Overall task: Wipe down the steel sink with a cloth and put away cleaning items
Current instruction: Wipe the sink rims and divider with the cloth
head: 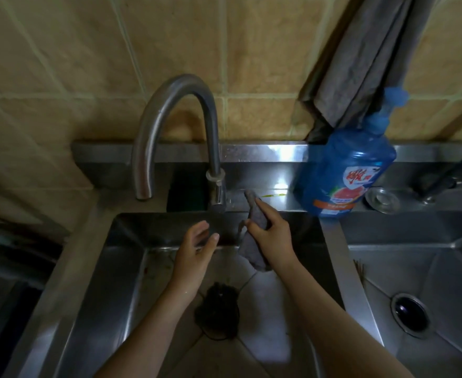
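Observation:
A steel double sink fills the view; the left basin's point(131, 257) drain holds a dark scrubber or strainer point(217, 311). My right hand point(272, 236) holds a grey cloth point(251, 255) at the basin's back rim, its top end lying on the ledge and the rest hanging into the basin. My left hand point(197, 246) hovers over the basin below the curved faucet point(180, 126), fingers relaxed and holding nothing.
A blue dish soap bottle point(344, 170) stands on the back ledge right of the faucet. A grey towel point(366, 55) hangs on the tiled wall above it. A dark green sponge point(186, 192) and a round metal plug point(382, 199) lie on the ledge. The right basin point(428, 268) has an open drain point(409, 313).

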